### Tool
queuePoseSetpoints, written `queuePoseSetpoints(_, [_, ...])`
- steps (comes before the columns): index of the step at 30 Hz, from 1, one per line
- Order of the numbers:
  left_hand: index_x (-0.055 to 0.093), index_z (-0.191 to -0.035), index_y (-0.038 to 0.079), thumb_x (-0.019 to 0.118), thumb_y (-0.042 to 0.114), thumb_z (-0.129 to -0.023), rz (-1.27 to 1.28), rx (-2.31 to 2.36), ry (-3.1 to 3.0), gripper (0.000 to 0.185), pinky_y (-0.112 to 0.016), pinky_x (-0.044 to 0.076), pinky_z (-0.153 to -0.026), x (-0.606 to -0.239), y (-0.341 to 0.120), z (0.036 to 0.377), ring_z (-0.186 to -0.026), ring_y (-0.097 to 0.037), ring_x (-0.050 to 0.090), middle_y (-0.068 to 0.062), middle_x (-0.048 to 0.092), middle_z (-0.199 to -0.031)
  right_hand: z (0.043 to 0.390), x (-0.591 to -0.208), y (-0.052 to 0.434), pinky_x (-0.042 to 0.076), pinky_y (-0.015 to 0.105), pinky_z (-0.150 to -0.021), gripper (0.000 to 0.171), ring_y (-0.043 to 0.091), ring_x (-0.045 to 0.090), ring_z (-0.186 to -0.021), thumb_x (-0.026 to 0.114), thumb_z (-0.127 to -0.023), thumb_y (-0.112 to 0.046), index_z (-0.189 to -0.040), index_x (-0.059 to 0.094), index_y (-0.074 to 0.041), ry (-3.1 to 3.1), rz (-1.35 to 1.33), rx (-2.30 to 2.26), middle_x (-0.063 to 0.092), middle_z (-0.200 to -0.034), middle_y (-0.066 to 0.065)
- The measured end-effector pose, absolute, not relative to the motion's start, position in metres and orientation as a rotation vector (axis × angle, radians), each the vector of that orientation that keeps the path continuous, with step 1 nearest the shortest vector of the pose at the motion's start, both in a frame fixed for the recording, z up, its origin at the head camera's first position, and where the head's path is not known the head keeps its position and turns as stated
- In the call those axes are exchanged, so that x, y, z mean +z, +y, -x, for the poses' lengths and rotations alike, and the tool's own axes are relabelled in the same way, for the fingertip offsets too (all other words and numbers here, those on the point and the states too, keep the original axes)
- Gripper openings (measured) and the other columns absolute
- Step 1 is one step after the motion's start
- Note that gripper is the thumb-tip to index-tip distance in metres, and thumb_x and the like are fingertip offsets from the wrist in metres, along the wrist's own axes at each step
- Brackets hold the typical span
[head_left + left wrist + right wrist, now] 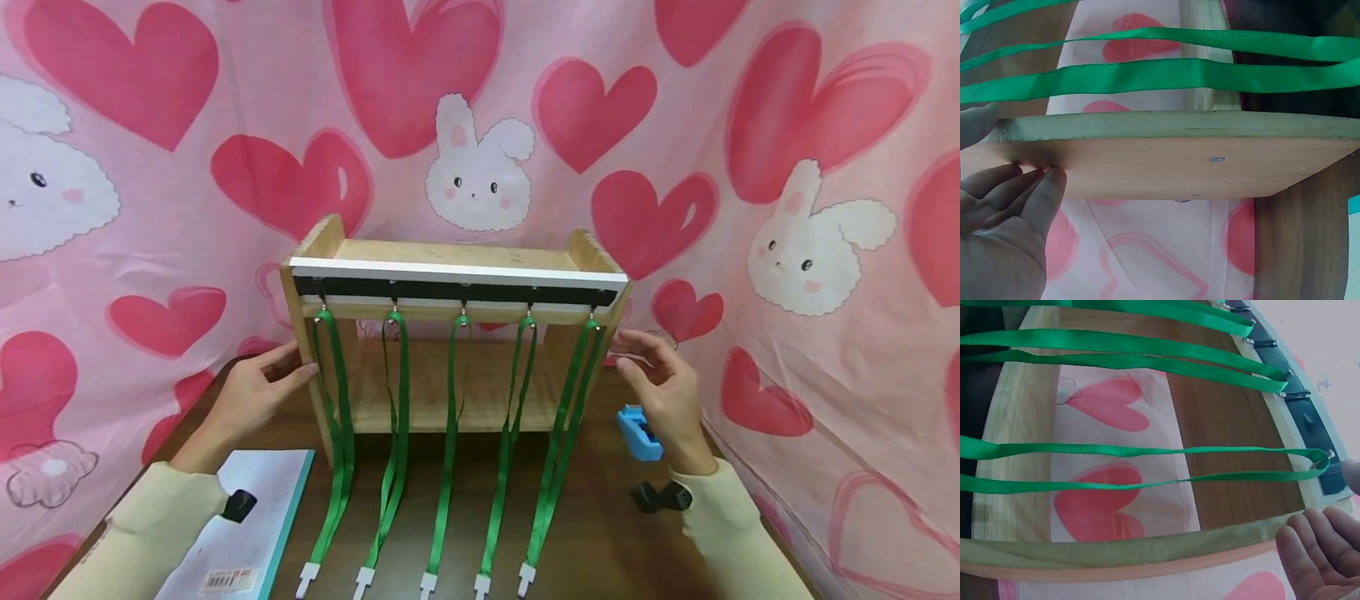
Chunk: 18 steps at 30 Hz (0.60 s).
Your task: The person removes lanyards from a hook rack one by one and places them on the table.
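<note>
A small wooden shelf (457, 252) stands upright on a table, a white and black strip (457, 290) along its top front edge. Several green lanyards (449, 417) hang from hooks on the strip, white clips at their lower ends. My left hand (258, 396) is at the shelf's left side panel (1141, 162). Its fingertips touch the outer face, and the thumb lies by the front edge. Beside the right side panel is my right hand (663, 392), with loosely bent fingers and nothing held. In the right wrist view, its fingertips are close to the panel's edge (1147, 547); contact is unclear.
A blue tape dispenser (639, 433) sits on the table right of the shelf. On the left lies a white pad with a teal edge and barcode label (228, 581), partly under my left sleeve. A pink heart-and-rabbit cloth (480, 67) hangs behind and at the sides.
</note>
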State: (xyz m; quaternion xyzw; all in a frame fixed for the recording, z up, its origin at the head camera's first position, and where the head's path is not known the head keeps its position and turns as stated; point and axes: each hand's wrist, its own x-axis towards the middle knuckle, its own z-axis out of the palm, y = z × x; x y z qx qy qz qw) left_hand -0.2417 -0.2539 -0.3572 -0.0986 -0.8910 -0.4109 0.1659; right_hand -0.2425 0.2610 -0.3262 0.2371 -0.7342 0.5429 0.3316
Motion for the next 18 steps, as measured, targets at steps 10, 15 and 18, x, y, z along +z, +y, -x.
queuePoseSetpoints(10, [0.046,-0.151,0.007,0.065,0.036,-0.099,0.239,-1.142,-2.566,0.063,-0.048,0.064,-0.081,-0.358,-0.254,0.238,-0.113,-0.048,0.066,-0.028,0.063,-0.135,0.247,-0.326,0.25,0.058,0.015,-0.086,0.036,0.005,0.074,-0.094,0.067,-0.09,0.01,-0.125,0.065,0.008,-1.868,-0.662,1.467,0.076,-0.114,-0.001])
queuePoseSetpoints(15, [0.047,-0.151,0.007,0.064,0.037,-0.099,0.242,-1.136,-2.564,0.062,-0.046,0.064,-0.079,-0.358,-0.254,0.239,-0.111,-0.046,0.067,-0.027,0.065,-0.133,0.249,-0.329,0.248,0.059,0.017,-0.086,0.034,0.005,0.074,-0.094,0.066,-0.091,0.009,-0.125,0.064,0.01,-1.874,-0.648,1.501,0.076,-0.113,-0.004])
queuePoseSetpoints(18, [0.046,-0.151,0.007,0.064,0.039,-0.099,0.241,-1.148,-2.562,0.063,-0.046,0.064,-0.08,-0.358,-0.254,0.24,-0.113,-0.046,0.066,-0.027,0.064,-0.135,0.251,-0.329,0.246,0.059,0.017,-0.085,0.033,0.006,0.075,-0.096,0.066,-0.091,0.009,-0.124,0.065,0.011,-1.854,-0.64,1.524,0.076,-0.111,-0.005])
